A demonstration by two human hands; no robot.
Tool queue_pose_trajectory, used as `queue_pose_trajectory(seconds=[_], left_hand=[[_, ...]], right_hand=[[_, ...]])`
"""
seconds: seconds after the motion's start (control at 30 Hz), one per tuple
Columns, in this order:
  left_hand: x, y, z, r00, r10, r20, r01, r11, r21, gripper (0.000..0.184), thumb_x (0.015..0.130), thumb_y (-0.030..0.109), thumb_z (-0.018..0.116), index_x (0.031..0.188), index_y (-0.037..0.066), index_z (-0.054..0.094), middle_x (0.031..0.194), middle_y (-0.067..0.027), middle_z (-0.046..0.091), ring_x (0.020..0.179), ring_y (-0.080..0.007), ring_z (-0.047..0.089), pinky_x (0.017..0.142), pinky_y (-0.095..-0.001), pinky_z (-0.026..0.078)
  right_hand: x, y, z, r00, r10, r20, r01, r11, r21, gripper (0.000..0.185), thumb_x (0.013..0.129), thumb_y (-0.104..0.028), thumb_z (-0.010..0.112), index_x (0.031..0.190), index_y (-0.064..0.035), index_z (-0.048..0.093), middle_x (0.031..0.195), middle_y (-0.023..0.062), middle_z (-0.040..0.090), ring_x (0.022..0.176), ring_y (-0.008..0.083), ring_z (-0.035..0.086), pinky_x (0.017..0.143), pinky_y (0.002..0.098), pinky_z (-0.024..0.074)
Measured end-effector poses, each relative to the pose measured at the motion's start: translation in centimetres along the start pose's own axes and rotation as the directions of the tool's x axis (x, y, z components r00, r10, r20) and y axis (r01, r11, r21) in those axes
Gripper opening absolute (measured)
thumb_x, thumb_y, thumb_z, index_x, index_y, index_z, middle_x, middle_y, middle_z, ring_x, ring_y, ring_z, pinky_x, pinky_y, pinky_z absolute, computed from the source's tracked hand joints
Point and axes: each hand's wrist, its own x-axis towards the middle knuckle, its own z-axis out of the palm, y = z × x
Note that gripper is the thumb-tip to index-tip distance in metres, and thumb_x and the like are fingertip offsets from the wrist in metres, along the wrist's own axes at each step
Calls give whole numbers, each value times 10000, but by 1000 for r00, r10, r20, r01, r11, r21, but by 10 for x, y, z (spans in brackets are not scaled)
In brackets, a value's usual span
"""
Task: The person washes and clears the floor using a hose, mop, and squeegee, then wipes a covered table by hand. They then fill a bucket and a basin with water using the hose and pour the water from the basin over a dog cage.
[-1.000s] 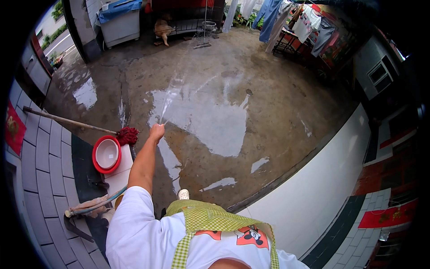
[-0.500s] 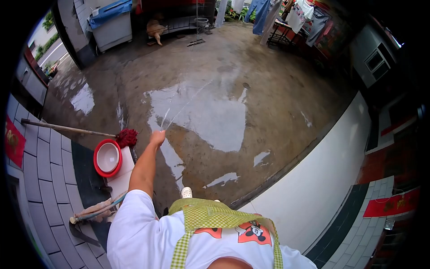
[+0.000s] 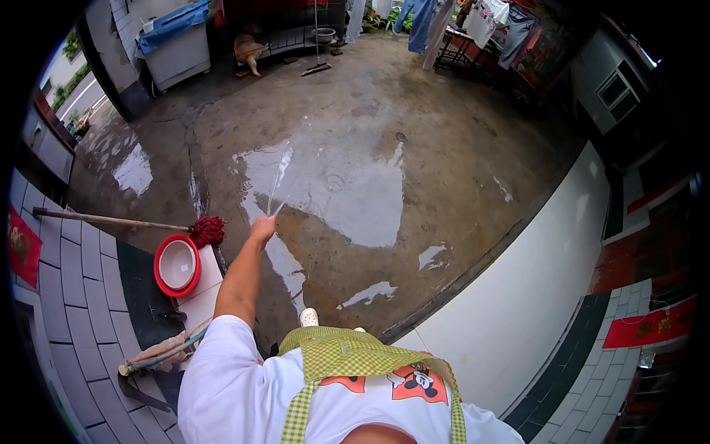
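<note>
My left hand (image 3: pixel 263 226) is bunched at the end of my outstretched arm, palm side hidden, with water leaving it in front; I cannot tell how tight the grip is or what lies inside it.

Of the containers, the largest is the pale bin (image 3: pixel 181 61) well beyond me at the far left, its top under a blue cover (image 3: pixel 174 28), so its contents are hidden. Next comes the red basin (image 3: pixel 158 268), tipped a little to my eye, left of my forearm and apart from it; a white basin (image 3: pixel 176 259) sits nested inside, with a small pale square showing on its inner surface. The mop's red head (image 3: pixel 208 231) lies just beside the red rim. Smallest is the grey bowl (image 3: pixel 323 31) at the back, too far off for me to see into.

Across the wet concrete floor (image 3: pixel 466 163), a broad puddle (image 3: pixel 359 196) spreads ahead of my fingers. The water jets (image 3: pixel 279 174) start right at my grip and fan forward over its near left part in thin streaks. The blue hose (image 3: pixel 185 343) runs low at my left by the tiled wall (image 3: pixel 63 318), passing out of sight behind my sleeve (image 3: pixel 222 355).
</note>
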Motion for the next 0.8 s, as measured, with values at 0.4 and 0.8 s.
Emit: queue_pose_trajectory(seconds=[0.4, 0.8], left_hand=[[28, -37, 2, 998, -57, 4, 57, 998, -16, 386, 737, 289, 487, 820, -75, 584, 725, -194, 589, 630, -288, 575, 531, -411, 414], [4, -34, -13, 930, -258, 261, 294, 950, -106, 326, 805, 352, 441, 561, 152, 358, 426, 16, 268, 323, -138, 255, 341, -291, 177]], right_hand=[[-111, -112, -59, 978, 171, 118, -194, 955, 223, 247, 781, -288, 512, 909, -87, 577, 731, 49, 601, 598, 148, 567, 481, 315, 430], [-82, -96, -26, 970, 184, 161, -226, 924, 308, 231, 773, -281, 514, 871, -80, 572, 678, 42, 587, 501, 117, 508, 425, 276, 400]])
